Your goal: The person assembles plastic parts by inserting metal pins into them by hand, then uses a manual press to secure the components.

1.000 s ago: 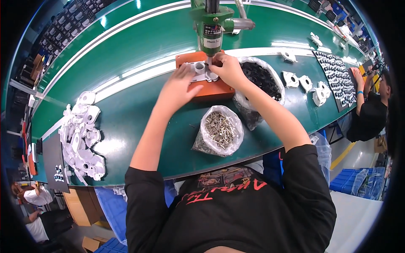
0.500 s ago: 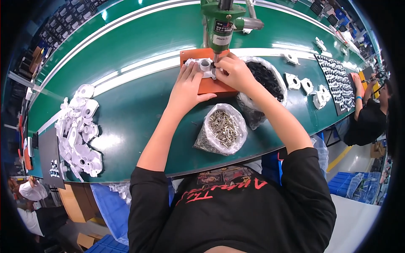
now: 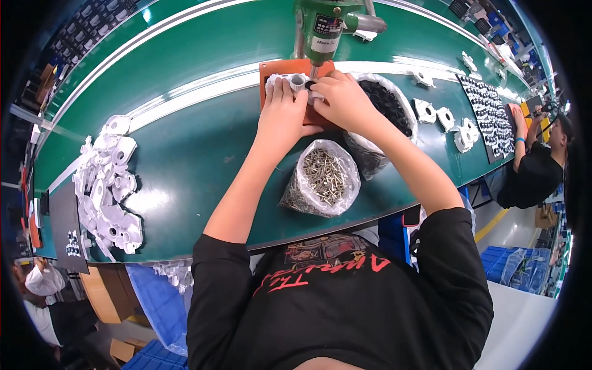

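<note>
A white plastic housing [image 3: 297, 81] with a round collar lies on an orange-red fixture block [image 3: 267, 66] on the green bench. My left hand [image 3: 285, 112] steadies it, fingers laid over its left side and thumb along the near side. At the housing's right end, my right hand [image 3: 345, 100] pinches a small black part [image 3: 310, 84] against it. Right above that spot is the tip of a green press-like machine [image 3: 319, 31]. My fingers partly cover the housing and the black part.
A clear bag of screws [image 3: 325, 179] stands near me, beside a bag of black parts [image 3: 388, 108]. White housings [image 3: 111, 191] pile up at left; several more lie at right by a tray of small black-and-white parts [image 3: 487, 114]. A co-worker [image 3: 536, 163] sits at far right.
My right hand has shifted slightly left and lower over the housing's right end. My left thumb has drawn in toward the housing. The whole view has moved slightly.
</note>
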Action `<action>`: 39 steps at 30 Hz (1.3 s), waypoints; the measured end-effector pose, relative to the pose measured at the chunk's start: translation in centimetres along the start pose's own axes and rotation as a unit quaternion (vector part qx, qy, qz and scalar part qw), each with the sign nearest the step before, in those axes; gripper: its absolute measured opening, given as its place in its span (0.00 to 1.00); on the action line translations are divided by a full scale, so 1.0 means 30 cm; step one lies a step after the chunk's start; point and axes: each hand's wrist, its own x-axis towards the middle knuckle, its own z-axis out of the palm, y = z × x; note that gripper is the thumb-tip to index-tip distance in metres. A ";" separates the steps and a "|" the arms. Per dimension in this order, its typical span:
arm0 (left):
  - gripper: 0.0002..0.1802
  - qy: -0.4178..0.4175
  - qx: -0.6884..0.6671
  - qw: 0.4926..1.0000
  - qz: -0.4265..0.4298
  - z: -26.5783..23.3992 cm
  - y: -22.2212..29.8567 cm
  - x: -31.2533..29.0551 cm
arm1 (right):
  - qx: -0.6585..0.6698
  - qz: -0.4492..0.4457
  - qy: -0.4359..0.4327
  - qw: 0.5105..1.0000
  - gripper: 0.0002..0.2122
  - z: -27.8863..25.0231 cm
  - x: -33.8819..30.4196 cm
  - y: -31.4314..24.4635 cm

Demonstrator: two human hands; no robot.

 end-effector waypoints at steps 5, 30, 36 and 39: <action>0.46 0.007 -0.009 1.000 -0.002 0.012 -0.006 -0.006 | 0.031 0.007 0.056 0.998 0.07 -0.121 -0.088 -0.098; 0.46 0.013 0.000 1.000 0.005 0.004 -0.021 -0.013 | 0.081 -0.102 -0.039 0.991 0.04 -0.123 -0.243 -0.233; 0.45 0.021 0.002 1.000 0.004 0.001 -0.016 -0.015 | 0.222 -0.028 -0.095 0.970 0.04 -0.150 -0.209 -0.194; 0.44 0.021 0.005 1.000 0.003 0.004 -0.021 -0.013 | 0.288 0.037 -0.085 0.953 0.04 -0.161 -0.160 -0.125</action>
